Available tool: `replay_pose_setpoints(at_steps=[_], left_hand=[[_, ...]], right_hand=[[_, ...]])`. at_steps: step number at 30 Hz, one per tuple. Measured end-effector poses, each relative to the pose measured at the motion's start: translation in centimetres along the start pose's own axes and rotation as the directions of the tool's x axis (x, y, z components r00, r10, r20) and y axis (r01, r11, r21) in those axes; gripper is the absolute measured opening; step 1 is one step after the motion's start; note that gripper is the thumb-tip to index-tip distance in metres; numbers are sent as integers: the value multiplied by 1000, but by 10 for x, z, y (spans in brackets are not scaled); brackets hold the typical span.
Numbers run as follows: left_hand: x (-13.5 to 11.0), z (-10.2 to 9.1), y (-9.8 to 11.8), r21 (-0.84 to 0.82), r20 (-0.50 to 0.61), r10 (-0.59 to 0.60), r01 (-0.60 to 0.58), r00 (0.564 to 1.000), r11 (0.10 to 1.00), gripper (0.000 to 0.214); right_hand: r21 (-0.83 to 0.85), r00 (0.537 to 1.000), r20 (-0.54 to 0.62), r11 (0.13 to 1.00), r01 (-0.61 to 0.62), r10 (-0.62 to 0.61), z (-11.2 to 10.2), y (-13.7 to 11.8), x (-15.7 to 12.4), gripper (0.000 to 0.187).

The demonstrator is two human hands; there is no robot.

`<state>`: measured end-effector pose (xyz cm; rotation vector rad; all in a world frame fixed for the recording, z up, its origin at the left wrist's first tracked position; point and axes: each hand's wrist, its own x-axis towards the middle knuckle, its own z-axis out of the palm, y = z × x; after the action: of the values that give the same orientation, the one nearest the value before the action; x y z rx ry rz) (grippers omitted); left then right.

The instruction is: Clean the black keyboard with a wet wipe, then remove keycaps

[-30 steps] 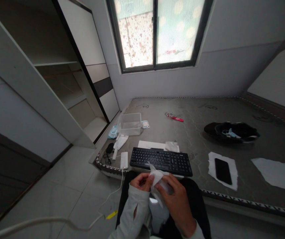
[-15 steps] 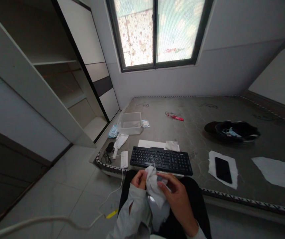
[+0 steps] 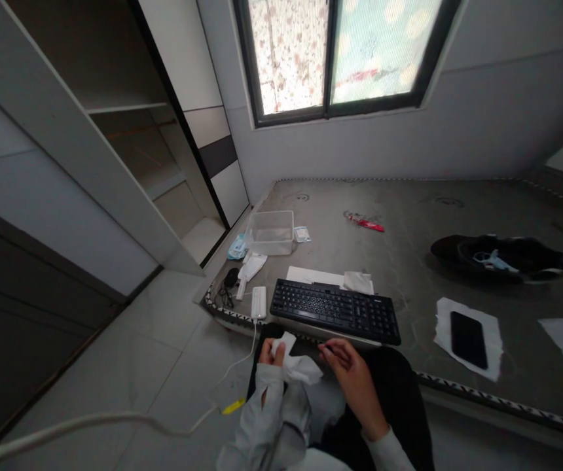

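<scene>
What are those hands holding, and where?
The left hand grips a white tissue near one end; whether the right hand holds anything cannot be told.

Gap between our left hand (image 3: 272, 354) and right hand (image 3: 353, 369) is narrow; white tissue (image 3: 304, 369) takes up most of it. Straight ahead, keyboard (image 3: 335, 311) blocks low; we have room above it. Left is tight: white corded block (image 3: 258, 303), black corded item (image 3: 231, 278), clear bin (image 3: 276, 248). We get a bare lane between keyboard and phone (image 3: 468, 340), then open mattress (image 3: 330, 252) up to red strip (image 3: 370, 226); cap (image 3: 451, 251) bounds the right.
</scene>
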<state>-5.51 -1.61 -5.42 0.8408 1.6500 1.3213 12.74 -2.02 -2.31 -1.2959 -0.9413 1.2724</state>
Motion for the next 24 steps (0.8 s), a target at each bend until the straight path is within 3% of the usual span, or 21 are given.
replay_pose_setpoints(at_steps=[4,9,14,18,24], left_hand=[[20,0,-28,-19,-75,55,-56,996,998,42],[35,1,-49,-8,62,94,-93,994,996,31],[51,5,-56,13,179,30,-33,983,999,36],[68,5,-58,20,212,32,-37,977,999,41],[102,-1,-62,77,119,57,-67,991,995,34]], right_hand=[[-234,998,42,971,52,-44,0,24,14,40],[-311,986,166,949,53,0,14,41,41,30],[-352,972,233,931,100,-16,36,52,79,26],[-452,961,277,882,134,-4,55,60,114,25],[-544,962,274,823,162,-8,83,70,159,18]])
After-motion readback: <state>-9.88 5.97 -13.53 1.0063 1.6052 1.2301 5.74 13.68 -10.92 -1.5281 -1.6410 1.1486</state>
